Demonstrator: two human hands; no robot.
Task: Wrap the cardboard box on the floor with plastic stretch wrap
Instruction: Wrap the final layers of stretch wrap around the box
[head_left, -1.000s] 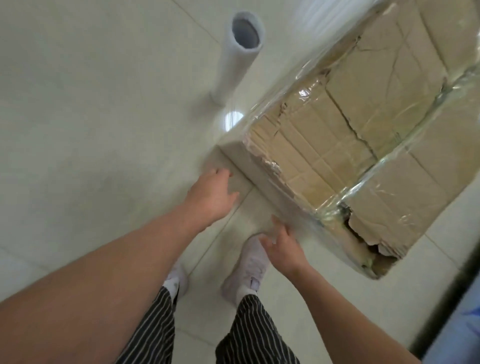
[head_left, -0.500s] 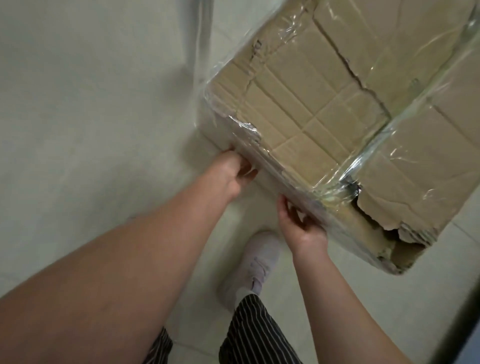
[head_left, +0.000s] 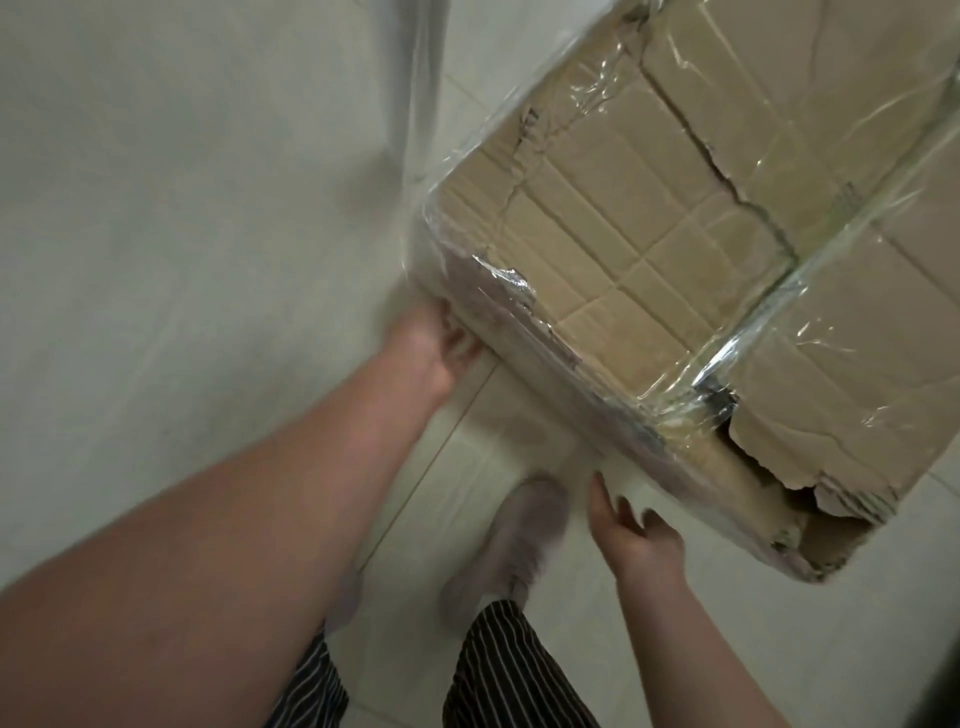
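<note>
- Position: the cardboard box (head_left: 675, 218) sits on the tiled floor (head_left: 156, 260) at the upper right of my view, one corner turned toward me.
- Done so far: stretch wrap (head_left: 613, 93) already covers the top face and the near side. A bunched band of film (head_left: 810, 260) crosses the top and runs down over the near edge.
- Feed: a taut film sheet (head_left: 421, 104) rises from the box's near-left corner and leaves the frame at the top. I judge it leads to the roll, which is out of view.
- Left hand (head_left: 436, 348): fingers curled in at the lower near-left corner of the box. Blur prevents me from telling whether they hold the edge, the film, or nothing.
- Right hand (head_left: 636, 535): fingers loosely spread and holding nothing, just beside the bottom of the near side, near my shoe (head_left: 519, 540).
- Damage: the torn corner (head_left: 810, 519) at the lower right gapes under the film.
- Remaining, in my judgement: further passes over the torn corner and the faces I cannot see, then cutting the film and pressing the tail down. The task appears partway through, not near completion.
</note>
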